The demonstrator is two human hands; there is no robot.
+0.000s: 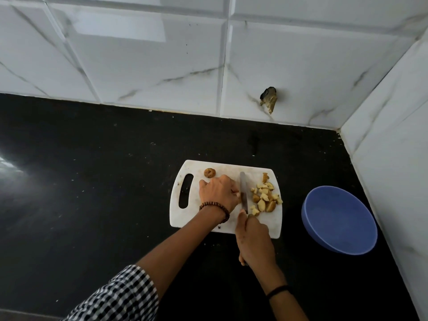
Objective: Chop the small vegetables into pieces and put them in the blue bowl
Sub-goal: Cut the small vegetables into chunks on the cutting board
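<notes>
Chopping stage, partly complete. Nearest the viewer, the right hand (254, 242) is wrapped closed round the handle of the knife (243, 193), whose blade runs away from the body across the white cutting board (185, 216). Just left of the blade, the left hand (218, 193), with a beaded bracelet (215, 208) at its wrist, rests knuckles-up with its fingers curled down towards the board. What they pin there is hidden, so its hold cannot be told. Right of the blade lies a heap of cut pieces (264, 198), pale inside and brown-skinned. This much of the cutting appears done. Beyond the left hand, near the board's far edge, one whole small vegetable (209, 172) sits uncut. The blue bowl (340, 218) stands on the black counter (92, 181) to the right, apart from the board, and no pieces show inside it. The remaining cuts and the entire transfer therefore seem outstanding.
</notes>
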